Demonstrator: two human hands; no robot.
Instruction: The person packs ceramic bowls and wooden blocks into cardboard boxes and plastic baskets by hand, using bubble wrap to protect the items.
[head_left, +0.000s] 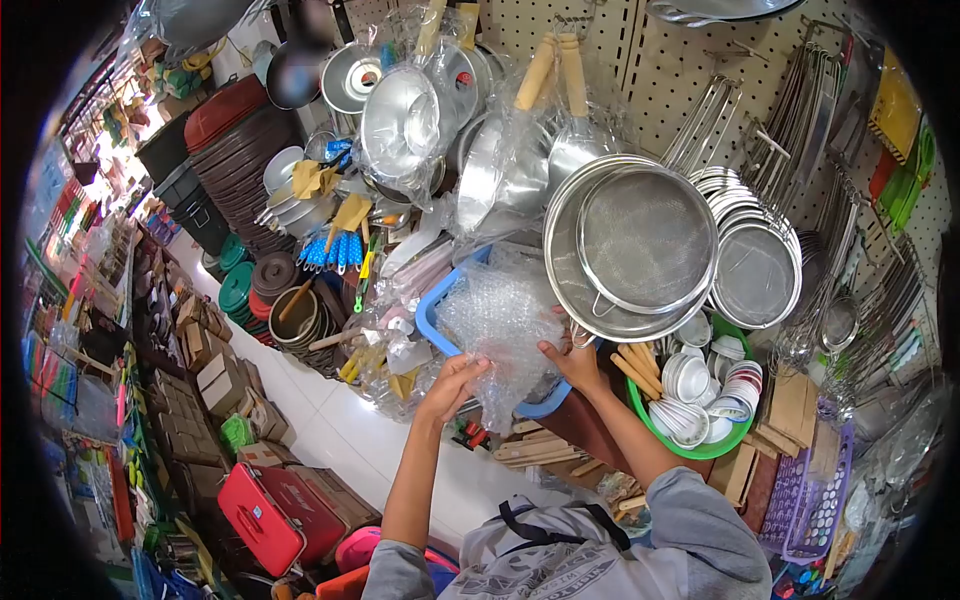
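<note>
A crumpled sheet of clear bubble wrap (500, 315) spreads between my hands, above and partly inside a blue plastic basin (430, 318). My left hand (455, 387) pinches the wrap's lower left edge between thumb and fingers. On the other side, my right hand (572, 362) is closed on the right edge, its thumb in front and its fingers partly hidden behind the plastic. Just above the right hand hang large metal mesh strainers (648, 240), very near the fingertips. What lies under the wrap in the basin is mostly hidden.
A green basin (722, 447) with small white bowls and spoons stands at the right, beside a purple basket (800, 500). Plastic-wrapped pans (400, 120) hang on the pegboard. Wooden sticks (540, 450) lie below, and a red case (262, 520) sits lower left.
</note>
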